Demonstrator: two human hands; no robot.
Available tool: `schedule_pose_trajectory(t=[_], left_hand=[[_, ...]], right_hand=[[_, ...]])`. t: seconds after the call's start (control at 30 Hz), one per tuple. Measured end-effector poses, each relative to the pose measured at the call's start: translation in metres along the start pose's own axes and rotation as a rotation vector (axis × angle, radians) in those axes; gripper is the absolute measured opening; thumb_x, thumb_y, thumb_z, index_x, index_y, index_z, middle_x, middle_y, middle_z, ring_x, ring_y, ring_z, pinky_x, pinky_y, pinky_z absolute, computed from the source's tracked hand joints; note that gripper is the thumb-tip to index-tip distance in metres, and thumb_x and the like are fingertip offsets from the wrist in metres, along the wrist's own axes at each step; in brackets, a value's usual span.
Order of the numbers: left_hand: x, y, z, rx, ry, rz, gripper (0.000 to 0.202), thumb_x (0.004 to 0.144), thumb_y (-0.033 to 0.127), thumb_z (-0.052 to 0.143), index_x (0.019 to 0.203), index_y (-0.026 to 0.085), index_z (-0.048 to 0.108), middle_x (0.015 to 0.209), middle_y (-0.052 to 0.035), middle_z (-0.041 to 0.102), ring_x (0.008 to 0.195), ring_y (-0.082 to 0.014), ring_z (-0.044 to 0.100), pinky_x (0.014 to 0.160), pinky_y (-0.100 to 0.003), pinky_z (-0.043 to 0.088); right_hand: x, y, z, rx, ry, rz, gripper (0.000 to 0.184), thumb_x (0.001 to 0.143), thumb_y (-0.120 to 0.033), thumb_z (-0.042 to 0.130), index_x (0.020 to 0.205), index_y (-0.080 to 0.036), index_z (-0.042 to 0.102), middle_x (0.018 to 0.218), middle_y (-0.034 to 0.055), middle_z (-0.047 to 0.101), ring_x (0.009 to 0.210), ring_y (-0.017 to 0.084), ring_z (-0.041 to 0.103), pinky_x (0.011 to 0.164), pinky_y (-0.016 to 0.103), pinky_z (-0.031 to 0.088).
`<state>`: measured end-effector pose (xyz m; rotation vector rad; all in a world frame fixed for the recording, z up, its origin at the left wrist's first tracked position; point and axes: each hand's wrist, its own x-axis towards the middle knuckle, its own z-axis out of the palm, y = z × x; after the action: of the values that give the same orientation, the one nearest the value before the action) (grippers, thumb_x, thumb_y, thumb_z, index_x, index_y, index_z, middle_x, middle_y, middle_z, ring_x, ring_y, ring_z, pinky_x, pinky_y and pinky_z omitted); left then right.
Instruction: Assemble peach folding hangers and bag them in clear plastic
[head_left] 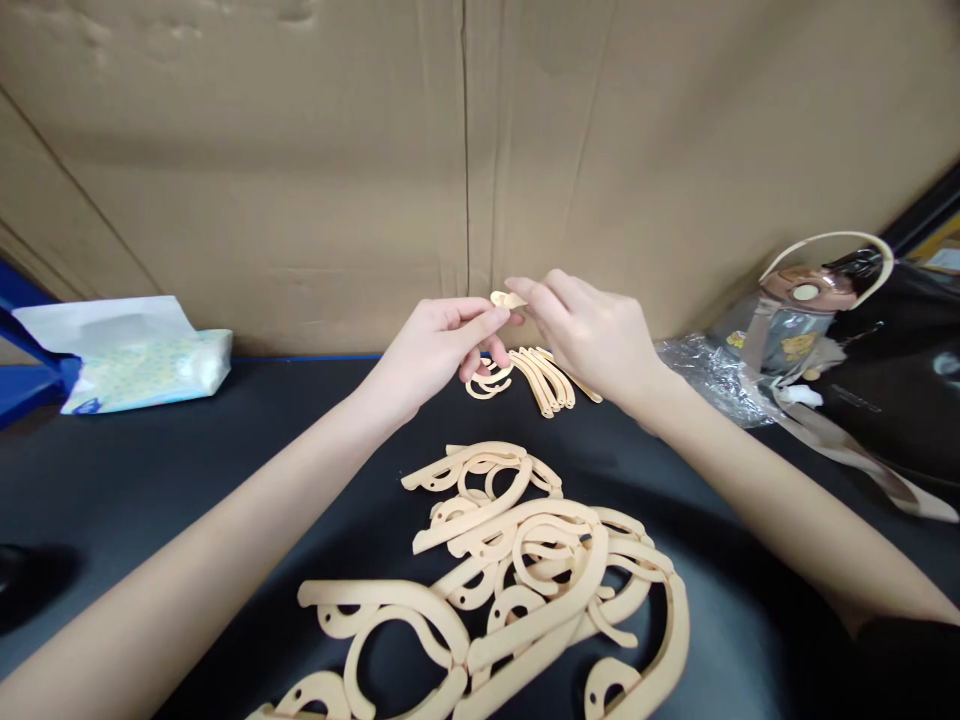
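Note:
Both hands meet above the far part of the table, at a small beige plastic hanger piece (pixel 508 299). My left hand (pixel 450 345) pinches it between thumb and index finger, its other fingers curled below. From the other side, the fingertips of my right hand (pixel 589 335) close on the same piece, partly hiding it. Just beyond and below the hands lie several curved hanger hooks (pixel 489 380) and a row of straight hanger arms (pixel 546 380). Nearer to me is a loose pile of beige folding hangers (pixel 525 570), overlapping one another, with their arms and round hooks joined.
Cardboard (pixel 300 180) stands upright behind the black table (pixel 315 470). On the left lies a white and green soft packet (pixel 150 365). At right are a clear bottle with a handle (pixel 802 300), crumpled clear plastic (pixel 705 375), a strap (pixel 847 450) and a black bag (pixel 892 370).

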<state>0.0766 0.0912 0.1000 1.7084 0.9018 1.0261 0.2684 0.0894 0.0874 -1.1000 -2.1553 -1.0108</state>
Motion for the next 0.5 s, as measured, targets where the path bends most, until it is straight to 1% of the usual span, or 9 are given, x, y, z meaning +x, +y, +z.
schedule_pose_trajectory(t=[0.03, 0.1, 0.17, 0.23, 0.3, 0.33, 0.4, 0.43, 0.5], left_hand=[[0.000, 0.001, 0.001, 0.029, -0.015, -0.002, 0.030, 0.097, 0.023, 0.054, 0.071, 0.014, 0.066, 0.061, 0.0013, 0.064, 0.041, -0.0034, 0.039, 0.048, -0.017, 0.040], [0.000, 0.002, 0.003, 0.085, -0.033, -0.004, 0.033, 0.099, 0.024, 0.051, 0.069, 0.014, 0.063, 0.064, -0.0001, 0.066, 0.042, -0.0045, 0.043, 0.050, -0.019, 0.042], [0.000, 0.001, 0.006, 0.149, -0.033, -0.004, 0.031, 0.100, 0.024, 0.047, 0.073, 0.015, 0.061, 0.064, 0.0003, 0.064, 0.044, -0.0065, 0.047, 0.050, -0.020, 0.042], [0.001, -0.002, 0.011, 0.230, -0.009, 0.007, 0.031, 0.102, 0.023, 0.041, 0.075, 0.017, 0.056, 0.059, 0.0022, 0.058, 0.046, -0.0086, 0.048, 0.051, -0.021, 0.040], [0.000, -0.006, 0.016, 0.337, 0.040, 0.035, 0.033, 0.102, 0.022, 0.036, 0.073, 0.019, 0.050, 0.059, 0.0029, 0.053, 0.051, -0.0109, 0.048, 0.054, -0.023, 0.039], [-0.001, -0.008, 0.018, 0.400, 0.070, 0.050, 0.033, 0.103, 0.023, 0.036, 0.072, 0.020, 0.049, 0.060, 0.0025, 0.052, 0.055, -0.0122, 0.049, 0.058, -0.024, 0.039], [-0.004, -0.011, 0.022, 0.527, 0.125, 0.067, 0.031, 0.102, 0.026, 0.039, 0.074, 0.020, 0.050, 0.064, 0.0015, 0.053, 0.061, -0.0152, 0.051, 0.064, -0.028, 0.039], [-0.006, -0.013, 0.023, 0.581, 0.145, 0.065, 0.028, 0.102, 0.027, 0.042, 0.077, 0.020, 0.053, 0.065, 0.0012, 0.053, 0.064, -0.0169, 0.052, 0.066, -0.029, 0.039], [-0.005, -0.018, 0.021, 0.659, 0.162, 0.039, 0.025, 0.102, 0.028, 0.043, 0.085, 0.020, 0.059, 0.068, 0.0003, 0.056, 0.072, -0.0200, 0.057, 0.071, -0.032, 0.041]], right_hand=[[0.000, -0.003, -0.001, -0.068, -0.006, -0.050, 0.034, 0.106, -0.019, 0.035, 0.126, -0.015, 0.062, 0.091, 0.0063, 0.071, 0.079, 0.018, 0.066, 0.056, 0.029, 0.038], [0.001, -0.009, -0.003, -0.132, -0.037, -0.098, 0.038, 0.107, -0.018, 0.029, 0.127, -0.012, 0.061, 0.090, 0.0075, 0.071, 0.078, 0.019, 0.066, 0.058, 0.030, 0.038], [0.002, -0.013, -0.005, -0.129, -0.122, -0.067, 0.040, 0.107, -0.017, 0.025, 0.123, -0.012, 0.061, 0.089, 0.0088, 0.071, 0.074, 0.019, 0.065, 0.055, 0.031, 0.035], [0.004, -0.016, -0.007, -0.094, -0.242, -0.001, 0.041, 0.105, -0.015, 0.023, 0.119, -0.011, 0.061, 0.086, 0.0103, 0.070, 0.067, 0.018, 0.063, 0.050, 0.031, 0.029], [0.004, -0.017, -0.007, -0.045, -0.353, 0.055, 0.037, 0.102, -0.010, 0.027, 0.114, -0.010, 0.061, 0.085, 0.0115, 0.070, 0.060, 0.018, 0.061, 0.048, 0.031, 0.024], [0.004, -0.016, -0.006, -0.009, -0.393, 0.076, 0.033, 0.099, -0.008, 0.031, 0.112, -0.010, 0.061, 0.086, 0.0120, 0.070, 0.058, 0.018, 0.060, 0.048, 0.031, 0.023], [0.005, -0.008, -0.003, 0.125, -0.438, 0.133, 0.026, 0.094, -0.004, 0.038, 0.106, -0.011, 0.061, 0.083, 0.0117, 0.070, 0.058, 0.018, 0.060, 0.050, 0.030, 0.026], [0.005, -0.002, -0.001, 0.239, -0.437, 0.186, 0.022, 0.093, -0.005, 0.041, 0.102, -0.012, 0.061, 0.080, 0.0106, 0.070, 0.057, 0.017, 0.059, 0.051, 0.029, 0.028], [0.005, 0.015, 0.003, 0.487, -0.389, 0.329, 0.018, 0.096, -0.010, 0.042, 0.092, -0.014, 0.059, 0.071, 0.0068, 0.067, 0.052, 0.013, 0.055, 0.053, 0.027, 0.034]])
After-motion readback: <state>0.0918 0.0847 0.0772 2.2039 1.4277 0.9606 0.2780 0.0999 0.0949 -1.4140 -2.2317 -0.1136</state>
